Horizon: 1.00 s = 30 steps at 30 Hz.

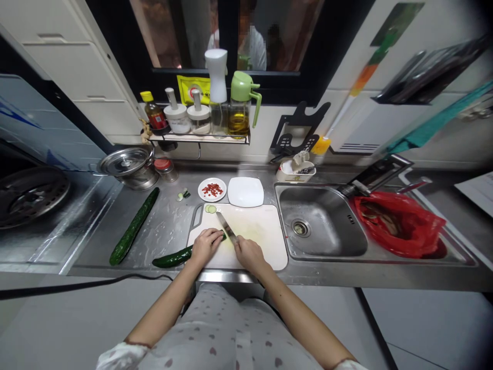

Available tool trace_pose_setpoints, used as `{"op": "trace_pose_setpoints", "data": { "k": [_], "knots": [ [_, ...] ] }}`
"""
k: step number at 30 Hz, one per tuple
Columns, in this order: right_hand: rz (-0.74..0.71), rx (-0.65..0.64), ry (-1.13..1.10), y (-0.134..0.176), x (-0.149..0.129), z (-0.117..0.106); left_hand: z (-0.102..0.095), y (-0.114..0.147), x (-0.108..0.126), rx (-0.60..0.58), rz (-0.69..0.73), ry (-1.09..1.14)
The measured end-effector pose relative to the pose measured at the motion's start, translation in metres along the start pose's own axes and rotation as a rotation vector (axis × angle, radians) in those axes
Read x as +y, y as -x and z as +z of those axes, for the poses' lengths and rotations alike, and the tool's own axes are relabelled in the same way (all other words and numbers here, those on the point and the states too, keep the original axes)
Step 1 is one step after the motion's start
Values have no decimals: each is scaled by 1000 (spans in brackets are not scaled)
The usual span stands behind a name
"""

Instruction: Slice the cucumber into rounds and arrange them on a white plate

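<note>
Left hand (207,247): held the cucumber (172,258) down.
Right hand (249,253): grasped the knife (226,226).
Slices (211,209): few lay cut.
Second cucumber (134,226): whole; I judged slicing barely begun.

No legible text or numbers

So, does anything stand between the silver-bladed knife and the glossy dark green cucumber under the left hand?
Nothing visible does: the right hand holds the silver-bladed knife close by the exposed end of the glossy dark green cucumber. The left hand steadies that cucumber just beside the knife.
</note>
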State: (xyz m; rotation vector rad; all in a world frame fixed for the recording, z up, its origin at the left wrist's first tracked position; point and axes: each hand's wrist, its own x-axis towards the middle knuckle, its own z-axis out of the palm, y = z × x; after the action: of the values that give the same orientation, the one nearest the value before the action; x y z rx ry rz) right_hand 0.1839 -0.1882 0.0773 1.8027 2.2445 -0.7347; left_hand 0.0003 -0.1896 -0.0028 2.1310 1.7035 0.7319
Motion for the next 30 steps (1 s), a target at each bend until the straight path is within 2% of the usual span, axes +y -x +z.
{"op": "trace_pose_setpoints", "data": {
  "k": [8,30],
  "knots": [
    [-13,-18,-23,0,-2,5,5,1,-5,91,101,-18],
    [-13,-84,16,12,-3,4,9,3,-5,118,151,-39]
  ]
}}
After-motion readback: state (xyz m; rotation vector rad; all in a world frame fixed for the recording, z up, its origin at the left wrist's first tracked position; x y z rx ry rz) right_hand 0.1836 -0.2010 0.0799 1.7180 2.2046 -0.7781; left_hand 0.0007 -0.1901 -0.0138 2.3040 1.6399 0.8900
